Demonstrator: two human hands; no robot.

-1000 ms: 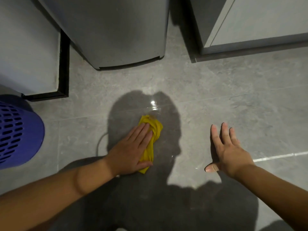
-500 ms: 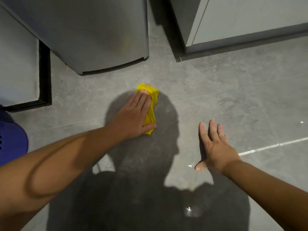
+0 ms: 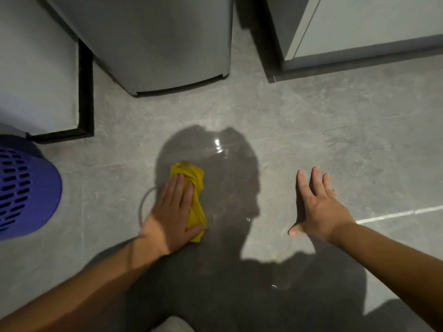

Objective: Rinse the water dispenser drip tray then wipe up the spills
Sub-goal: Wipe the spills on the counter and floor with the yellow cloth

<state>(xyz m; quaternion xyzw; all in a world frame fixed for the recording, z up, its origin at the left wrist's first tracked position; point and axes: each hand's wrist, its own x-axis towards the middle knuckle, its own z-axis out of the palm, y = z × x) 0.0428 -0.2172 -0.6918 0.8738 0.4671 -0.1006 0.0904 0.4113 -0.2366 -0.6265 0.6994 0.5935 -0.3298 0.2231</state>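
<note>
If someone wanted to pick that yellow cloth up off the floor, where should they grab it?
Probably at the bunched far end of the cloth, from above. That end lies bare on the floor beyond the left hand, which presses flat on the near part, and its folds give something to pinch.

Dim light, person's shadow on floor (image 3: 311, 130), slight glare.

From my remote seat I see a grey tiled floor (image 3: 335, 130) with pale grout lines. At 12 o'clock stands a grey appliance base (image 3: 153, 44); at 1 o'clock a light cabinet (image 3: 374, 22) on a grey plinth; at 10 o'clock a white panel (image 3: 36, 75) edged in black. A purple slotted basket (image 3: 24, 188) sits at 9 o'clock. Light from behind casts a hard shadow (image 3: 215, 271) (head-shaped) across the floor's middle.
</note>
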